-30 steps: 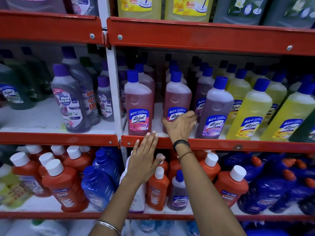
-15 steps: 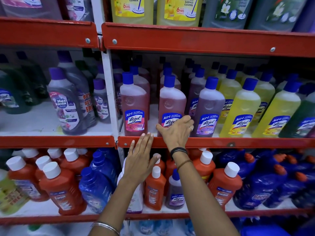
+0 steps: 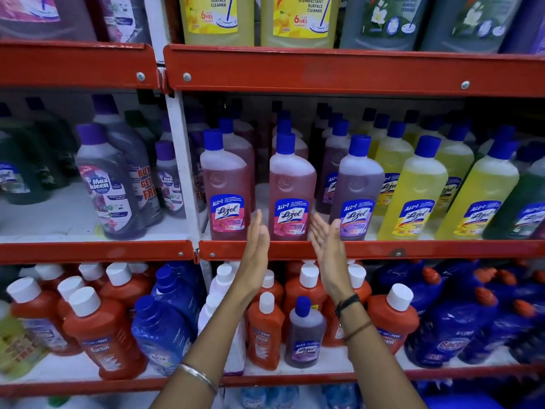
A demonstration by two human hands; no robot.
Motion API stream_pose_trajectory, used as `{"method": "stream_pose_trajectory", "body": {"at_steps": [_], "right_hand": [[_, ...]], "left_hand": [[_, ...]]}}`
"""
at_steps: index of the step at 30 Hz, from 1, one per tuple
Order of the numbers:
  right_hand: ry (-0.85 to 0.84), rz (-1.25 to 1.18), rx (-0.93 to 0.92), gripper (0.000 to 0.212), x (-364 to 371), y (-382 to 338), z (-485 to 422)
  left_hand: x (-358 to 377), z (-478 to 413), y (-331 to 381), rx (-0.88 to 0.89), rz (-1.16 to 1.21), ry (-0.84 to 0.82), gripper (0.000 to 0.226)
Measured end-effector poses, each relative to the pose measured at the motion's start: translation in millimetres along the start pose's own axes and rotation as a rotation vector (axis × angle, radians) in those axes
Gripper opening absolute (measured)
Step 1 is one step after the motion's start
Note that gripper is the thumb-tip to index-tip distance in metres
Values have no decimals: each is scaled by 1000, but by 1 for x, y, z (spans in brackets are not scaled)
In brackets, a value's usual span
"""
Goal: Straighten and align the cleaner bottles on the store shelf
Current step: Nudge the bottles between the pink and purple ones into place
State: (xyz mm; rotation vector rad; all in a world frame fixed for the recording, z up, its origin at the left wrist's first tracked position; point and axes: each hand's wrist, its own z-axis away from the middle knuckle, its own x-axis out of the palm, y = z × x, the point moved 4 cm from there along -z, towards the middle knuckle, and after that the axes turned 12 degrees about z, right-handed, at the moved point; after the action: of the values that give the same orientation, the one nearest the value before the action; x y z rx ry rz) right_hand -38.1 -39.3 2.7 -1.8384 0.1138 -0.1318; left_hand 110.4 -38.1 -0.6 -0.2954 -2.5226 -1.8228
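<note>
A red metal shelving unit (image 3: 354, 72) fills the view, its tiers packed with plastic cleaner bottles. The middle tier carries the work: its white shelf board (image 3: 88, 214) sits behind a red front lip (image 3: 413, 250), and blue-capped bottles stand along it in files running front to back.

The item in hand is the pink translucent cleaner bottle with a blue cap and blue label (image 3: 291, 190), upright at the front edge, long axis vertical, label facing outward. A matching pink bottle (image 3: 226, 190) stands apart on its left; a purple bottle of the same shape (image 3: 355, 190) stands near on its right, followed by a yellow bottle (image 3: 413, 196).

Both hands are raised, palms facing each other, flanking the lower half of the centre bottle. The left hand (image 3: 257, 246) has fingers extended and together, empty. The right hand (image 3: 327, 243) is likewise flat, fingers slightly spread, empty. Neither appears to touch the bottle; both look about equally near.

Judgement: the bottle lies directly beyond and between the fingertips. Room on the left is adequate; clearance on the right is tighter.
</note>
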Motion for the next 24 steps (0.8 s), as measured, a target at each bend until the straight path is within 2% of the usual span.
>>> {"method": "stream_pose_trajectory", "body": {"at_steps": [2,6,10,14,19,21,24], "right_hand": [[-26,10,0,79,0,2,0],[-43,23,-10,73,-2,6,-1],[-62,33,-15,68,-6,7,-3],[-49,68,-20,64,-6,2,-2],[-54,85,-44,57,-6,-3,2],[71,91,-116,53,-15,-5,9],[349,44,-250,51,-46,-7,20]], "left_hand": [[5,-8,1,-48,87,-33,79],[6,-9,4,-81,94,-86,77],[4,-10,2,-76,131,-93,92],[6,-9,3,-61,110,-61,72],[5,-10,0,-14,100,-12,71],[11,-4,1,84,105,95,58],[33,18,11,339,-30,290,44]]}}
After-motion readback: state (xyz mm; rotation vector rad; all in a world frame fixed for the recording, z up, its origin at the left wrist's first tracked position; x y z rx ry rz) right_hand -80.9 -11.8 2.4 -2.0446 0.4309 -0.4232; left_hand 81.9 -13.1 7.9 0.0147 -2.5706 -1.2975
